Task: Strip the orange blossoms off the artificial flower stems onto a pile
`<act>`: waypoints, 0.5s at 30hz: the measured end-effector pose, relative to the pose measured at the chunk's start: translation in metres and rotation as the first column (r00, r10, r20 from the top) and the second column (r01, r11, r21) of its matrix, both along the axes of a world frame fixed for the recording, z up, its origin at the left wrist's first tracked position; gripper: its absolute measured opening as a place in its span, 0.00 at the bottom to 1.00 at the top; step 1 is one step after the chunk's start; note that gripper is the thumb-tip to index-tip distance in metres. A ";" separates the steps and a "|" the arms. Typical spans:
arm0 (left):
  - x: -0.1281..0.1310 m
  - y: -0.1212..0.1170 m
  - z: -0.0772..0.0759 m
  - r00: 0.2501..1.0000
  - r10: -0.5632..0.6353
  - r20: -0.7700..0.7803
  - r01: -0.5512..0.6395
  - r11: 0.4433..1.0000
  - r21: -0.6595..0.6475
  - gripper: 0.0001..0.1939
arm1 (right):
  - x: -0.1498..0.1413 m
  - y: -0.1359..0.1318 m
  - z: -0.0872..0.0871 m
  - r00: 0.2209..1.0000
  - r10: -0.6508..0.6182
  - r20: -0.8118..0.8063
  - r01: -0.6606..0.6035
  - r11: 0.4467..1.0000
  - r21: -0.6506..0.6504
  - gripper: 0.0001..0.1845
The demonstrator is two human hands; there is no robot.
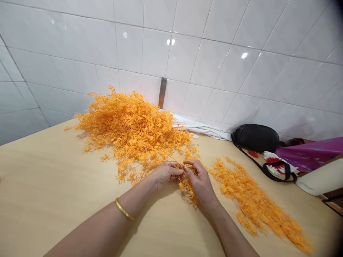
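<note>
My left hand, with a gold bangle on the wrist, pinches an orange plastic flower sprig. Close against it, my right hand is also closed on the sprig, fingertips nearly meeting those of the left. The sprig's small blossoms hang down between and below the hands, over the table; parts of its stem are hidden by the fingers. Just beyond my left hand rises a large tangled heap of similar orange sprigs. To the right of my right hand lies a long, flatter row of orange sprigs.
The pale wooden table meets a white tiled wall with a metal bracket. White cloth lies along the back edge. At right are a black bag with a strap, a purple bag and a cream-coloured bottle.
</note>
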State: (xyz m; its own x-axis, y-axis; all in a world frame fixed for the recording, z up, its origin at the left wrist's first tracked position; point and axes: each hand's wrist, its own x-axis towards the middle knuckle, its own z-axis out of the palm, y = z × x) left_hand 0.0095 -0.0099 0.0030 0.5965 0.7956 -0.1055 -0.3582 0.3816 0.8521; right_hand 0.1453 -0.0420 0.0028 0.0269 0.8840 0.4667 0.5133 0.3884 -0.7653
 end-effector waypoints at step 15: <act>0.002 -0.001 -0.003 0.996 0.036 -0.085 -0.034 0.999 0.025 0.06 | 0.053 0.021 0.008 0.669 -0.407 -0.622 0.463 0.883 -0.079 0.11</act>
